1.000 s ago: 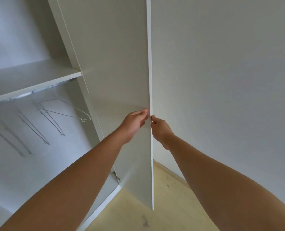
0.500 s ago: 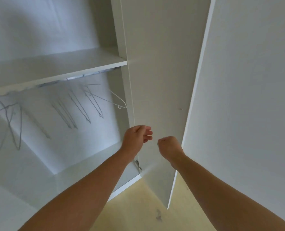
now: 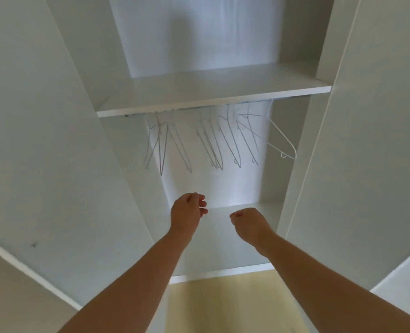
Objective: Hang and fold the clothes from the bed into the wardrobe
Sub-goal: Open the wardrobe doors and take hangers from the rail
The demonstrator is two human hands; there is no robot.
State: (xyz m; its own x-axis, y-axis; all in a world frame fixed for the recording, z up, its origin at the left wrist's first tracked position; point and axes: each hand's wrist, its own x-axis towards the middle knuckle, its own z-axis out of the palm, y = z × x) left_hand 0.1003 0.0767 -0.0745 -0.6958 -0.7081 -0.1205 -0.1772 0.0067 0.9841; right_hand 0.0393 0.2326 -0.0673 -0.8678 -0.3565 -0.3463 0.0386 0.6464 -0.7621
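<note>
The white wardrobe (image 3: 213, 99) stands open in front of me, with both doors swung wide. Several thin wire hangers (image 3: 213, 145) hang bare from the rail under its shelf, and a white hanger (image 3: 282, 140) hangs at the right end. My left hand (image 3: 187, 213) hovers before the lower compartment with its fingers loosely curled, holding nothing. My right hand (image 3: 248, 225) is beside it, curled into a fist and empty. Neither hand touches the wardrobe. No clothes and no bed are in view.
The left door (image 3: 43, 152) and the right door (image 3: 372, 164) flank my arms. The upper shelf compartment (image 3: 199, 44) and the wardrobe's bottom board (image 3: 223, 251) hold nothing. Pale yellow floor (image 3: 223, 306) lies below.
Both hands have let go of the right door's edge, which has swung wide open. My view has turned left to face the wardrobe's inside, and my hands now hover at its middle.
</note>
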